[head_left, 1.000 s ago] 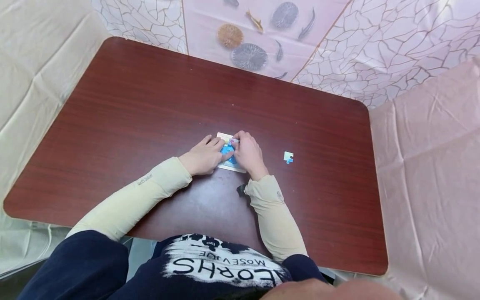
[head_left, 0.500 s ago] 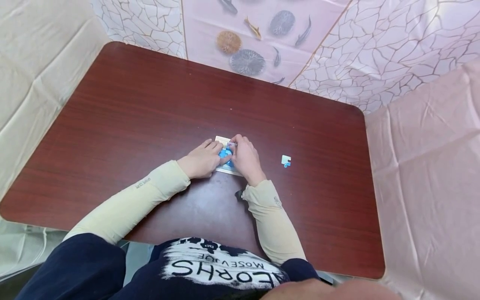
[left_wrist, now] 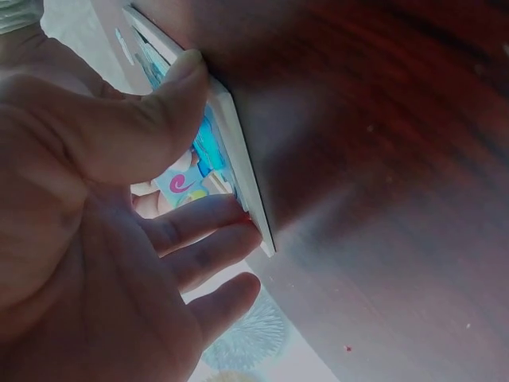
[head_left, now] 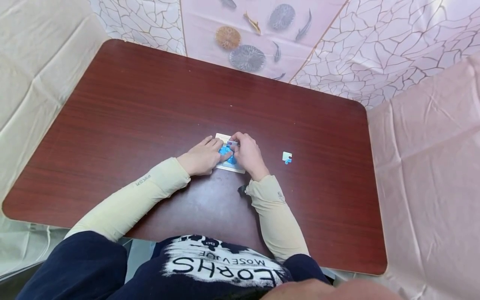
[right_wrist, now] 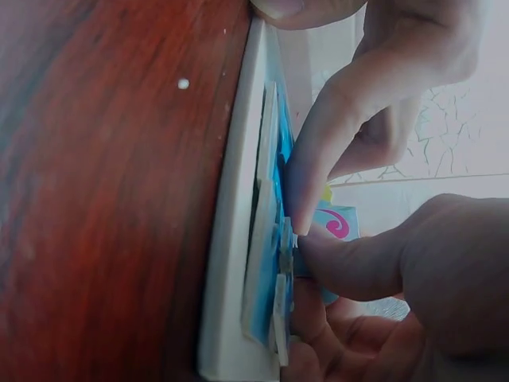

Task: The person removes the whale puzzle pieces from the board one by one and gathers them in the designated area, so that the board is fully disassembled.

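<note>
A small jigsaw puzzle board with a pale frame (head_left: 231, 170) lies on the table, with blue pieces (head_left: 226, 155) inside. My left hand (head_left: 200, 157) rests over its left side, fingers extended on the frame and thumb (left_wrist: 181, 111) reaching across the pieces. At the board's right side my right hand (head_left: 250, 158) pinches a puzzle piece with a pink swirl (right_wrist: 338, 224). That piece stands tilted over the others, close to the left thumb's tip. In the right wrist view several blue pieces (right_wrist: 262, 263) sit unevenly, some edges raised above the frame. The hands hide much of the board.
One loose puzzle piece (head_left: 287, 157), pale with blue, lies to the right of the board. The reddish-brown table (head_left: 150, 104) extends around both arms. Patterned cloth (head_left: 405, 41) hangs behind it, with plain cloth at both sides.
The right hand's fingers have shifted slightly, and more of the pinched puzzle piece shows now. The left hand stays on the board, and the loose piece lies where it was.
</note>
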{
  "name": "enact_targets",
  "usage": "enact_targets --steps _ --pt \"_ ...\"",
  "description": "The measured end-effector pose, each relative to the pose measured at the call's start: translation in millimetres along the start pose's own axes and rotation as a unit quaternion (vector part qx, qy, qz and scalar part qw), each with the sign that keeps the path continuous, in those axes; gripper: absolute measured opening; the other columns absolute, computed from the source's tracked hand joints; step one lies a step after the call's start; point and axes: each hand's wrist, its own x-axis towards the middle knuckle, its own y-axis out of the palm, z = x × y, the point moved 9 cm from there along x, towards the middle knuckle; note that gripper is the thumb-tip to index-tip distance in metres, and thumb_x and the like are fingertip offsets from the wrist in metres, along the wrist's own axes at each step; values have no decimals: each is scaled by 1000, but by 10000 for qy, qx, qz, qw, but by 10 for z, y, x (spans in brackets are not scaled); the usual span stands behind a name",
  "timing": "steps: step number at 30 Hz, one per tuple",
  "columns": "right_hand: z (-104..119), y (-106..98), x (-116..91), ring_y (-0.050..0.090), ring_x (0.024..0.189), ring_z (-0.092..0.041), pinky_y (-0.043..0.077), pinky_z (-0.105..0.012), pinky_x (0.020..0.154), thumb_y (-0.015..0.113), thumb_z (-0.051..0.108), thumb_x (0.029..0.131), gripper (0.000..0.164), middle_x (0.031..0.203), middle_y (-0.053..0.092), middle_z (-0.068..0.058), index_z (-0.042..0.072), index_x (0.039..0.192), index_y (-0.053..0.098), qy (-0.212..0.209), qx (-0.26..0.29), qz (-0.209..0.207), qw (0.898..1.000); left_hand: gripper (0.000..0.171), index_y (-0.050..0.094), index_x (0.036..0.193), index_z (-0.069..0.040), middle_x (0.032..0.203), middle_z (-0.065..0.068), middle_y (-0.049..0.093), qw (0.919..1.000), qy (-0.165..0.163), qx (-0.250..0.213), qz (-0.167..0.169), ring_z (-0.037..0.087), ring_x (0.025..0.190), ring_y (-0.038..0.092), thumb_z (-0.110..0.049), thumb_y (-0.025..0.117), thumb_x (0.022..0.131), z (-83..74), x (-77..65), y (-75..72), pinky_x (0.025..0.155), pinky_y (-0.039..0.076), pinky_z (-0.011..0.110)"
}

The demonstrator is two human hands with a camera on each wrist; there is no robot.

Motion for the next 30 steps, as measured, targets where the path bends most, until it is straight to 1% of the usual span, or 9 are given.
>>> enact_targets --steps 4,8,14,16,18,23,26,30 --pt "7 -7 -5 59 97 -27 47 -42 84 64 5 91 12 100 61 -7 11 101 65 -8 139 -94 9999 61 52 143 -19 125 21 46 10000 20 -59 -38 38 128 40 -6 61 83 -5 -5 -10 113 23 53" --pt "-13 -12 -5 59 96 -25 48 -40 85 64 5 91 9 99 62 -7 10 98 66 -20 320 -188 9993 63 52 142 -19 122 20 46 9999 67 -79 -107 39 126 41 -6 64 82 -5 -6 -28 113 24 54" --pt "-103 4 30 56 83 -21 47 -36 77 62 8 93 8 92 64 -6 9 100 64 97 894 -140 9959 66 49 144 -17 120 19 46 9998 95 -190 2 37 124 40 -7 67 82 5 -12 -17 114 21 53" --pt "-125 13 47 56 81 -21 47 -36 75 61 10 94 8 90 64 -5 8 101 63 178 970 -91 9951 66 48 145 -17 120 19 46 9998 95 -170 11 37 124 40 -7 66 83 9 -8 -11 114 20 53" --pt "-141 21 62 56 83 -22 47 -36 75 61 9 94 10 91 64 -7 7 103 62 257 967 -50 9950 66 47 146 -17 121 20 46 9998 94 -152 3 38 124 40 -7 66 83 11 -2 -3 114 20 53" --pt "-140 26 81 57 89 -24 48 -38 82 58 8 94 12 97 63 -9 5 106 58 342 745 44 9966 66 46 146 -18 123 20 45 9998 88 -188 -1 38 126 38 -6 64 84 13 4 -5 114 20 53" --pt "-112 23 75 58 90 -24 47 -39 83 58 8 95 9 98 62 -9 7 104 57 280 631 81 9976 65 47 146 -18 123 20 45 9998 76 -201 -14 37 126 38 -7 64 84 12 4 -9 114 20 53" --pt "-64 31 51 58 93 -23 47 -40 84 60 8 94 7 99 62 -6 10 101 58 83 429 143 9989 60 48 145 -18 124 20 44 9997 55 -215 -33 39 127 38 -7 59 87 9 3 5 114 20 53"
